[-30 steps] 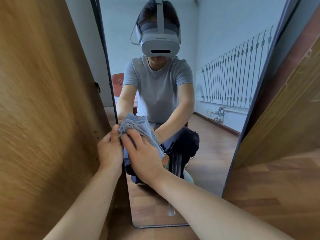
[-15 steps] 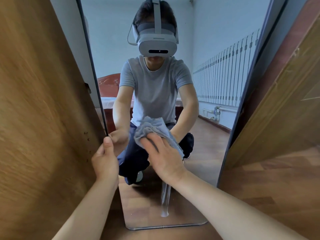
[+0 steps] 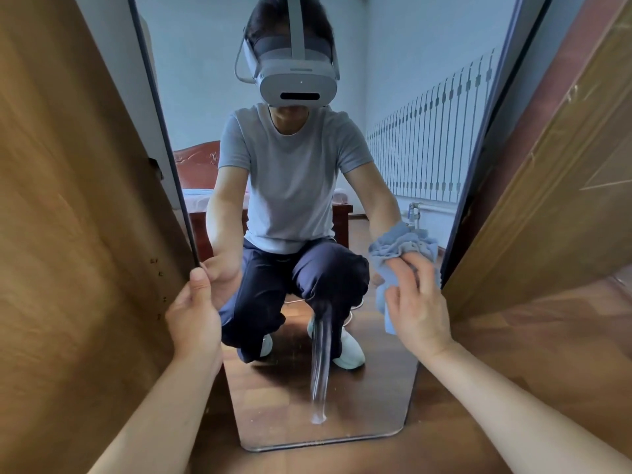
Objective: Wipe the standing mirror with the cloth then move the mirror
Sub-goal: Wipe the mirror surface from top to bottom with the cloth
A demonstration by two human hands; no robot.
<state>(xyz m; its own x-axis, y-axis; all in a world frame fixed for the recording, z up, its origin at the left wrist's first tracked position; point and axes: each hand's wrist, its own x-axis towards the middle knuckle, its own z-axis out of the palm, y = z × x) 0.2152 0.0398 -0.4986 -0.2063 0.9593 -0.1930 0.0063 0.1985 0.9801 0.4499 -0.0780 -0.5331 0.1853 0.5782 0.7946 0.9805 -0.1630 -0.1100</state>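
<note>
A tall standing mirror (image 3: 273, 415) with a thin dark frame stands on the wooden floor right in front of me, and shows a crouching person in a headset. My left hand (image 3: 193, 316) grips its left edge, thumb on the glass. My right hand (image 3: 415, 302) presses a crumpled light-blue cloth (image 3: 396, 251) flat against the glass near the mirror's right edge. A wet streak (image 3: 320, 367) runs down the lower middle of the glass.
A brown wooden panel (image 3: 75, 217) stands close on the left of the mirror. Another wooden panel (image 3: 547, 165) leans on the right. Brown wood flooring (image 3: 513, 354) lies beneath.
My right hand has swept the cloth from the mirror's left edge across the glass to its right edge. My left hand has stayed on the left edge.
</note>
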